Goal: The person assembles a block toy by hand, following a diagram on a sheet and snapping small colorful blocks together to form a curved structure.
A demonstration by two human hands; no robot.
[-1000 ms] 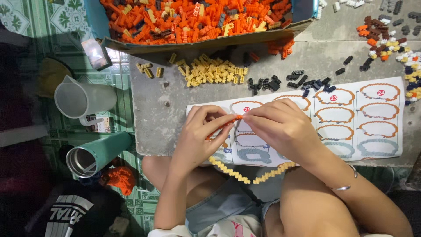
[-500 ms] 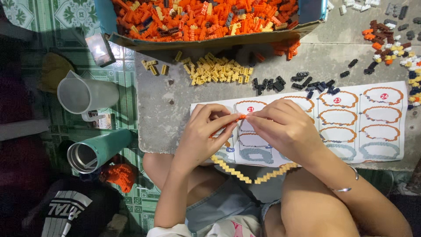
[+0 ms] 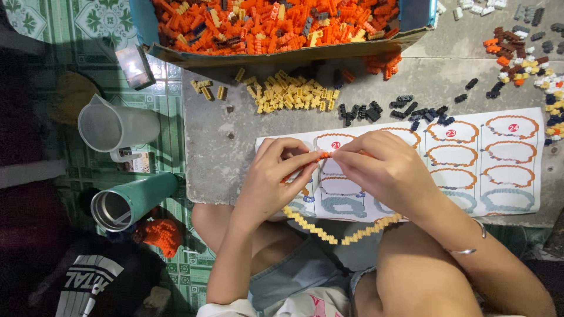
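My left hand (image 3: 276, 179) and my right hand (image 3: 382, 170) meet over the left end of a printed instruction sheet (image 3: 505, 194) on a grey stone slab (image 3: 220, 147). Between their fingertips they pinch a small orange brick piece (image 3: 324, 155). A long chain of yellow bricks (image 3: 341, 228) hangs in a curve below the hands, over my lap. Its ends are hidden under the hands, so which hand holds it is unclear.
A cardboard box (image 3: 282, 56) full of orange bricks stands at the back. Yellow bricks (image 3: 291, 94) and black bricks (image 3: 382, 108) lie in piles before it, mixed bricks (image 3: 537, 53) at right. Left of the slab stand a clear plastic jug (image 3: 114, 126) and a green flask (image 3: 132, 199).
The hands stay together over the sheet with only small finger movements. The view has shifted slightly.
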